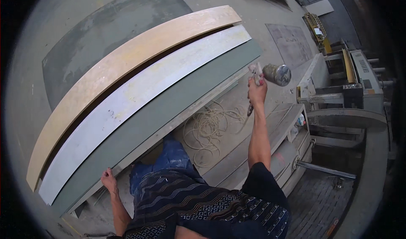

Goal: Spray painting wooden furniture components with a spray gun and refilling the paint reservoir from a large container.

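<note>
My right hand [257, 91] is raised at the right, closed around the handle of a spray gun [256, 71] with a metal cup [278, 74] on it. The gun is held beyond the right end of a long green board [169, 104]. On that board lies a white curved panel [139, 93], and a pale wooden curved panel [127, 52] runs alongside it on the far side, with a dark gap between the two. Near the board's close edge at the lower left is my left hand [109, 180], fingers loosely apart, with nothing visible in it.
A tangled pale hose [207, 127] lies on the floor beyond my legs. To the right stand a grey wooden bench [275, 131] and machinery with a metal bar [325, 169]. Dark sheets or patches [127, 23] spread across the floor at the far left.
</note>
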`<state>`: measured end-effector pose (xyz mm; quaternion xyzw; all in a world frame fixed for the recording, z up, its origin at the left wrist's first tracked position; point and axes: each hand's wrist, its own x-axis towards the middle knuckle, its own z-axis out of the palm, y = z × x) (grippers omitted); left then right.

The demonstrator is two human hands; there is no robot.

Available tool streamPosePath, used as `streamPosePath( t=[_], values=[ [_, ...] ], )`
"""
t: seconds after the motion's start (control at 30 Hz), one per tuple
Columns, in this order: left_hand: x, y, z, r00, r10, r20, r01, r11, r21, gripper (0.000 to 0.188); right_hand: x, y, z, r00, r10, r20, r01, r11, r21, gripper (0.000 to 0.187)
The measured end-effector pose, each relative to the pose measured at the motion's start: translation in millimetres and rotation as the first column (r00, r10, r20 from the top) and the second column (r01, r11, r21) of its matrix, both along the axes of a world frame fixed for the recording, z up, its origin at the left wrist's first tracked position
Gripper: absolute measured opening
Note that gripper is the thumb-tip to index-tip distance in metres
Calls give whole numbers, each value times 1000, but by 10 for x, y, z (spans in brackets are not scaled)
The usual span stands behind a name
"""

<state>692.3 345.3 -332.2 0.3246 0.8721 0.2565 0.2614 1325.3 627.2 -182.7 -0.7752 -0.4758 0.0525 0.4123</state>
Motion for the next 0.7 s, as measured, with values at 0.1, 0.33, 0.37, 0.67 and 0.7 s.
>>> streamPosePath(
  t=[0.1,0.33,0.37,0.67,0.7],
  values=[
    [-678,-244,-120,999,28,23,-29,999,39,36,-1104,-725,-43,983,21,-183,-43,992,-119,17],
    [-3053,-1519,-259,996,-19,91,18,1000,7,38,-4577,-2617,-168,908,188,-375,-326,879,-349,20],
    [-3458,-1716,-272,1000,23,21,-23,1000,7,38,-5111,-2867,-221,944,247,-221,-314,878,-361,14],
    [-5653,-3567,-254,987,115,114,-117,993,10,36,-8222,-4686,-251,603,416,-680,-766,539,-350,32],
    [-5751,-3672,-244,991,121,54,-124,991,48,36,-8445,-4771,-220,589,426,-687,-784,507,-358,32]
  ],
)
